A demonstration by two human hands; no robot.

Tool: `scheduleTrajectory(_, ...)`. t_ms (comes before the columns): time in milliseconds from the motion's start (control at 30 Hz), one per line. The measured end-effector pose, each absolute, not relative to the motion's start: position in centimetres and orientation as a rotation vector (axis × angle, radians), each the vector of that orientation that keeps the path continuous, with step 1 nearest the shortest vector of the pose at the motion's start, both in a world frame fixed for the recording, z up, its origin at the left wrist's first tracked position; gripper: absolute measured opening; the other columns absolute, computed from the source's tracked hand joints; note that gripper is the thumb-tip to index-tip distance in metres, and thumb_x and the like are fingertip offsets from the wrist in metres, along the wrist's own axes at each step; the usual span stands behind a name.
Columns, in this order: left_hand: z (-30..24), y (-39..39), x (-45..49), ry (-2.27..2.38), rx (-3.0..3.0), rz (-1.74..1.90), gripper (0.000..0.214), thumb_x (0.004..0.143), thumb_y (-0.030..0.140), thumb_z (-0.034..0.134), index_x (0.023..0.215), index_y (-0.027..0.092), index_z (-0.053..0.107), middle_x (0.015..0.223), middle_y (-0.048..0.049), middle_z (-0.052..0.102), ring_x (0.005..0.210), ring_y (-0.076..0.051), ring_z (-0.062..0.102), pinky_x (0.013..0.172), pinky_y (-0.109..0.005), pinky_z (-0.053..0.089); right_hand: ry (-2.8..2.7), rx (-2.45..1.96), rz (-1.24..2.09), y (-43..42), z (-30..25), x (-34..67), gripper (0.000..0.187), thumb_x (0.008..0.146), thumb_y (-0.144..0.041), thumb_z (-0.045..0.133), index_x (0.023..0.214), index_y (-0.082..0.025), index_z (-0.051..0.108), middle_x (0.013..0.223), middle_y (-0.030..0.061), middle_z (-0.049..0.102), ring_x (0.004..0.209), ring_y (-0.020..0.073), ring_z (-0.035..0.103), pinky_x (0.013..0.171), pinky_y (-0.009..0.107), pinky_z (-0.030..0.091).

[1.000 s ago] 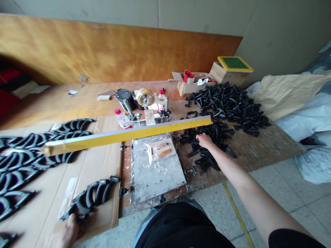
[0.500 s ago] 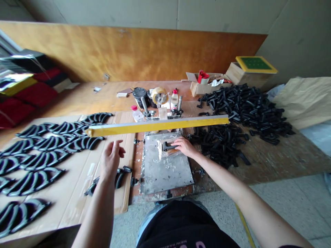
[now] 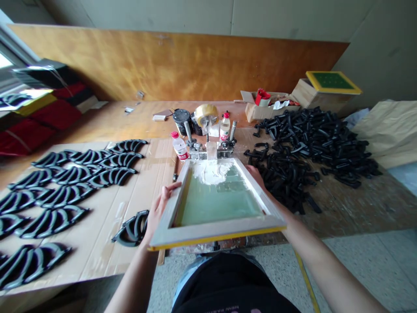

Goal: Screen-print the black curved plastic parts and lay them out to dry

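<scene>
Black curved parts (image 3: 65, 195): laid in rows on cardboard, well left of the left hand.
Left hand (image 3: 159, 208): clasps the frame (image 3: 215, 231) by its left rail, thumb on top.
Frame: between both hands, white paste (image 3: 211, 171) at its far end.
Right hand (image 3: 259, 176): grips the right rail, fingers partly hidden.
Black heap (image 3: 312, 139): just right of that hand.

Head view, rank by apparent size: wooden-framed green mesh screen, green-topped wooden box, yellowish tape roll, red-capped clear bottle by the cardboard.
1. wooden-framed green mesh screen, clearly largest, though nearest the camera.
2. green-topped wooden box, far back.
3. yellowish tape roll and red-capped clear bottle look alike; unranked.
</scene>
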State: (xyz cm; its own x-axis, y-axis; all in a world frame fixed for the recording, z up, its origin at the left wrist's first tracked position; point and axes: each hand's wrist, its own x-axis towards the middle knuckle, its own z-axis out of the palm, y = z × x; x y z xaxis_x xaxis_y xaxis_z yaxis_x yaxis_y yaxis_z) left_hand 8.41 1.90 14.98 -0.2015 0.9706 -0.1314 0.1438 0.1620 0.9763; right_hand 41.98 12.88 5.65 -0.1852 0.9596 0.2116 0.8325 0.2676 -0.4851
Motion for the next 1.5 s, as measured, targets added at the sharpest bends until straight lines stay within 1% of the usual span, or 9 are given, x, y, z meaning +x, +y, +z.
scheduleTrajectory(100, 11.3, -0.1, 8.0, 1.604, 1.064, 1.0, 0.067, 0.08, 0.068, 0.056, 0.128, 0.022, 0.063, 0.118, -0.007, 0.07, 0.107, -0.025, 0.063, 0.089, -0.032, 0.049, -1.934, -1.617, 0.255, 15.6, 8.0, 41.7, 0.037, 0.094, -0.022, 0.048, 0.13, -0.02, 0.058, 0.128, 0.0138, 0.056, 0.119, 0.027, 0.052, 0.107, 0.044, 0.04)
scheduleTrajectory(233, 6.4, -0.4, 8.2, 1.604, 1.012, 0.92, 0.086, 0.075, 0.066, 0.062, 0.147, 0.022, 0.042, 0.094, -0.0049, 0.073, 0.081, -0.022, 0.067, 0.069, -0.03, 0.051, -2.127, -1.246, 0.152, 18.3, 10.0, 35.5, 0.062, 0.081, -0.022, 0.071, 0.138, -0.022, 0.048, 0.14, 0.0126, 0.044, 0.13, 0.0282, 0.041, 0.111, 0.045, 0.035)
scheduleTrajectory(433, 3.9, 0.0, 8.0, 1.629, 1.063, 0.903, 0.076, 0.081, 0.062, 0.058, 0.143, 0.02, 0.047, 0.112, -0.0094, 0.071, 0.102, -0.026, 0.066, 0.082, -0.033, 0.052, -2.506, -1.286, 0.177, 17.4, 8.5, 31.0, 0.011, 0.085, -0.011, 0.061, 0.095, -0.015, 0.063, 0.094, 0.0088, 0.064, 0.094, 0.022, 0.055, 0.085, 0.032, 0.045)
scheduleTrajectory(667, 3.4, 0.0, 7.9, 1.639, 1.04, 0.919, 0.074, 0.081, 0.06, 0.059, 0.141, 0.019, 0.049, 0.124, -0.0114, 0.067, 0.114, -0.027, 0.063, 0.094, -0.037, 0.048, -2.828, -0.636, 0.312, 13.0, 9.7, 35.2, 0.012, 0.08, -0.006, 0.058, 0.081, -0.017, 0.063, 0.082, 0.0053, 0.064, 0.083, 0.0196, 0.056, 0.076, 0.029, 0.043)
scheduleTrajectory(967, 5.5, -0.2, 8.2, 1.623, 0.961, 0.904, 0.079, 0.077, 0.063, 0.062, 0.14, 0.018, 0.049, 0.096, -0.0072, 0.074, 0.082, -0.024, 0.069, 0.071, -0.033, 0.053, -2.598, -0.743, 0.249, 11.8, 7.2, 34.3, 0.023, 0.083, -0.002, 0.052, 0.095, -0.016, 0.066, 0.096, 0.0094, 0.065, 0.1, 0.0229, 0.055, 0.087, 0.034, 0.046)
scheduleTrajectory(1100, 6.6, -0.2, 8.4, 1.628, 0.943, 0.903, 0.079, 0.076, 0.063, 0.063, 0.14, 0.019, 0.049, 0.094, -0.0075, 0.074, 0.079, -0.024, 0.069, 0.069, -0.033, 0.053, -2.57, -0.776, 0.321, 12.8, 8.5, 34.4, 0.016, 0.086, -0.013, 0.062, 0.1, -0.019, 0.068, 0.091, 0.0052, 0.066, 0.09, 0.02, 0.059, 0.083, 0.031, 0.047)
scheduleTrajectory(1300, 12.0, 0.0, 8.1, 1.601, 0.979, 0.974, 0.075, 0.077, 0.066, 0.061, 0.138, 0.023, 0.054, 0.11, -0.007, 0.072, 0.095, -0.025, 0.066, 0.078, -0.031, 0.052, -2.362, -1.325, 0.227, 20.1, 13.1, 33.5, 0.061, 0.084, -0.028, 0.072, 0.141, -0.032, 0.05, 0.101, 0.0025, 0.071, 0.085, 0.0177, 0.065, 0.078, 0.026, 0.048)
scheduleTrajectory(1400, 14.8, 1.1, 8.0, 1.585, 1.01, 1.048, 0.067, 0.08, 0.071, 0.053, 0.122, 0.021, 0.066, 0.101, -0.0056, 0.071, 0.09, -0.024, 0.066, 0.075, -0.032, 0.053, -2.246, -1.484, -0.01, 21.6, 13.9, 36.7, 0.046, 0.089, -0.027, 0.066, 0.134, -0.027, 0.057, 0.096, 0.0022, 0.074, 0.08, 0.0163, 0.068, 0.071, 0.022, 0.049)
scheduleTrajectory(1500, 16.8, 3.4, 8.6, 1.396, 1.004, 1.291, 0.066, 0.078, 0.072, 0.055, 0.115, 0.019, 0.067, 0.095, -0.0059, 0.07, 0.082, -0.021, 0.065, 0.071, -0.032, 0.054, -2.188, -1.521, -0.371, 20.7, 12.5, 40.5, 0.024, 0.094, -0.014, 0.052, 0.11, -0.01, 0.069, 0.076, 0.0004, 0.074, 0.063, 0.011, 0.067, 0.057, 0.017, 0.049)
